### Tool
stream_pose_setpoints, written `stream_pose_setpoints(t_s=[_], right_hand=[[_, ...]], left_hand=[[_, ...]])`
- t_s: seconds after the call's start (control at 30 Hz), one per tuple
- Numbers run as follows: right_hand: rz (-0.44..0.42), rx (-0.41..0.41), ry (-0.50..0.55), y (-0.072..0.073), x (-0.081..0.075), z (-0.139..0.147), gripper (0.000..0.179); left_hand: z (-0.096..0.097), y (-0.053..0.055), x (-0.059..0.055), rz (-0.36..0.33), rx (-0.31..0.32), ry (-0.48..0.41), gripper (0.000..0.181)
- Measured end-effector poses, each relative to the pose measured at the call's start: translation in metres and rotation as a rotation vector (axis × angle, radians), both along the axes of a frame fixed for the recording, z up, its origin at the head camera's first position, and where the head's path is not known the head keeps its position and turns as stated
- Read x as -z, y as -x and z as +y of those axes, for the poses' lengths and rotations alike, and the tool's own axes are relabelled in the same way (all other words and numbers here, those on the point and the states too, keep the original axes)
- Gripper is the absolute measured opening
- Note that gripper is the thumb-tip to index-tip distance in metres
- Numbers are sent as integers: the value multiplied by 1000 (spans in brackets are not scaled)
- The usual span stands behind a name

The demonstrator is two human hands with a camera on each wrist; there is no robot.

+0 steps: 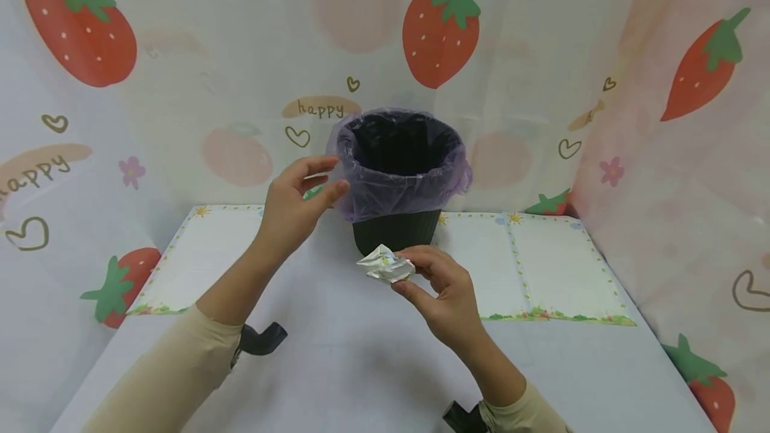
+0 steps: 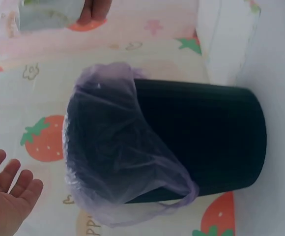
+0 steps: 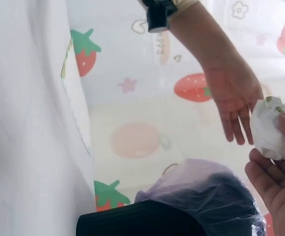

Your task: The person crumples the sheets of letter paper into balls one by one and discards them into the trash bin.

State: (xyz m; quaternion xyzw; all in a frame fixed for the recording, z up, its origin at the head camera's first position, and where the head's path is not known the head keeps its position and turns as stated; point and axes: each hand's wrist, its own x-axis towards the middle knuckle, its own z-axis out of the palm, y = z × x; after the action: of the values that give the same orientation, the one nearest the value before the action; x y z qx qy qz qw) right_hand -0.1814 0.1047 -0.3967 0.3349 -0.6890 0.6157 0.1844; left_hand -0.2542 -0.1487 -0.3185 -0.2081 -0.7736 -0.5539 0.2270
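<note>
My right hand (image 1: 442, 289) pinches a crumpled wad of white paper (image 1: 386, 264) between thumb and fingers; the wad has small green and yellow marks. In the right wrist view the paper wad (image 3: 270, 129) fills the space between the thumb and fingertips. A black trash bin (image 1: 397, 229) stands beyond the hands, lined with a thin purple plastic bag (image 1: 391, 196) folded over its rim. Left of the bin's rim my left hand (image 1: 297, 202) is raised with its fingers loosely extended, holding nothing. The left wrist view shows those fingers (image 2: 22, 189) apart from the bag (image 2: 118, 132).
The bin stands on a white-covered table (image 1: 325, 353) near the back wall cloth (image 1: 265, 72), printed with strawberries. White sheets with leafy borders lie left (image 1: 204, 252) and right (image 1: 559, 266) of it. Black camera mounts (image 1: 261, 339) project from both wrists.
</note>
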Motion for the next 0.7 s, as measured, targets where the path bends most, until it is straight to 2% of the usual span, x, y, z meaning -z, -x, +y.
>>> stream_pose_setpoints(t_s=[0.2,0.4,0.7], right_hand=[[10,-6,2,0,-2,2,41],[21,-16,12,2,-4,4,43],[26,9,23,5,-5,7,53]], left_hand=[[-1,25,-13,-47,-75,105,55],[-2,54,-21,-121,-80,193,69],[-5,92,-17,-243,-62,322,89]])
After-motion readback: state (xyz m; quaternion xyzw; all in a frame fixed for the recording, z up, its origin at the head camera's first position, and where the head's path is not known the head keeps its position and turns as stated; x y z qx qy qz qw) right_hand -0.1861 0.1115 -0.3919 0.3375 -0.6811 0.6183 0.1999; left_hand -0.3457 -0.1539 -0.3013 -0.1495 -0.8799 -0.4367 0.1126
